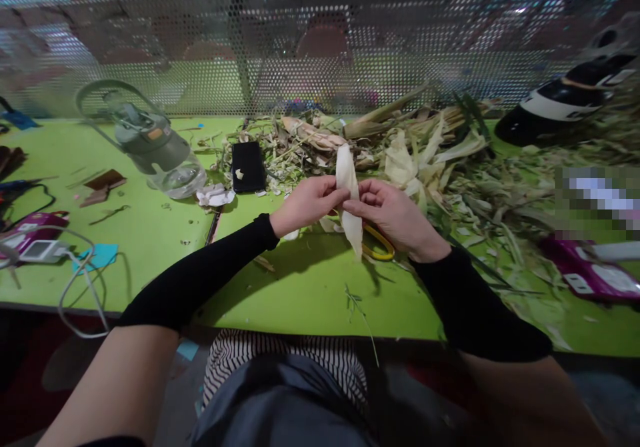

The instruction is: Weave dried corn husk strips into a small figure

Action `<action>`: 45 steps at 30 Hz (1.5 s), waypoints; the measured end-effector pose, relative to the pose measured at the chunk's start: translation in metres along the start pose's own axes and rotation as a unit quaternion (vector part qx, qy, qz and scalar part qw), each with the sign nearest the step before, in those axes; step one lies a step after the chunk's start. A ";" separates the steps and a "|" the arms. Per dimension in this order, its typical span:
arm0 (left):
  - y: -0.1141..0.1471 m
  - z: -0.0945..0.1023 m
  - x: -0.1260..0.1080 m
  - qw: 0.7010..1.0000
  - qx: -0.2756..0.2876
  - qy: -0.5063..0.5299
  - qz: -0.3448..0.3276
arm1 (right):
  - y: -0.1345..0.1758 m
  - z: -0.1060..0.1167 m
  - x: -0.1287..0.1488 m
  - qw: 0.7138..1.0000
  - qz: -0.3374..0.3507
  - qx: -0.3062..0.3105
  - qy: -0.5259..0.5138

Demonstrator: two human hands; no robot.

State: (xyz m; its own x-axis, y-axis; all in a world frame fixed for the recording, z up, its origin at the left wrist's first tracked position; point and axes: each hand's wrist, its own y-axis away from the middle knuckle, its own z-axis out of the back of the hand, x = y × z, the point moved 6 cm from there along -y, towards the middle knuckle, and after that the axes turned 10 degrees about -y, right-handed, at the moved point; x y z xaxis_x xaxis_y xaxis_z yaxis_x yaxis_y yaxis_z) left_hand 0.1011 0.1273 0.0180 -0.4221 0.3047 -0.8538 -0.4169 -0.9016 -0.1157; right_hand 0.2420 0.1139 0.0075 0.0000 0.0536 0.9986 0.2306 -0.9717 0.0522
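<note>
A pale, leaf-shaped piece of corn husk (349, 167) is held upright between my two hands, above the green table (280, 300). My left hand (311, 201) pinches its left edge with thumb and fingers. From the other side, my right hand (390, 210) grips it, thumb across the front and fingers curled. Below the right hand, the yellow handle of what look like scissors (379, 245) shows on the table; the rest is hidden. Just behind my hands lies a heap of dry corn husks (415, 157) and scraps.
A clear bottle with a grey-green lid (150, 143) and a black phone (249, 167) are to the left. At right stand a dark bottle (555, 107) and a purple device (595, 273). A white cable (67, 300) hangs over the front-left edge. A perforated metal screen (295, 40) rises behind.
</note>
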 end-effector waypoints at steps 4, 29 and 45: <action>-0.001 0.011 0.000 0.998 -0.063 -0.023 -0.011 | 0.002 0.000 0.002 0.999 -0.009 0.010 0.031; 0.001 0.011 -0.003 0.994 0.027 0.102 0.018 | 0.007 0.002 0.021 0.992 0.066 0.004 0.109; 0.004 0.006 0.003 0.995 -0.085 0.048 0.004 | 0.009 0.005 0.020 0.978 0.126 -0.084 0.143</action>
State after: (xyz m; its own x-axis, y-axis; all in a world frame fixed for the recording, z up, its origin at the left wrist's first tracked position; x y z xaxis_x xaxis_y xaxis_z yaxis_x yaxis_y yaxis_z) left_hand 0.0933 0.1266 0.0185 -0.3420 0.2729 -0.8992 -0.2676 -0.9456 -0.1852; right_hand 0.2485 0.1070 0.0282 -0.2412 -0.2358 0.9414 0.0951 -0.9711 -0.2189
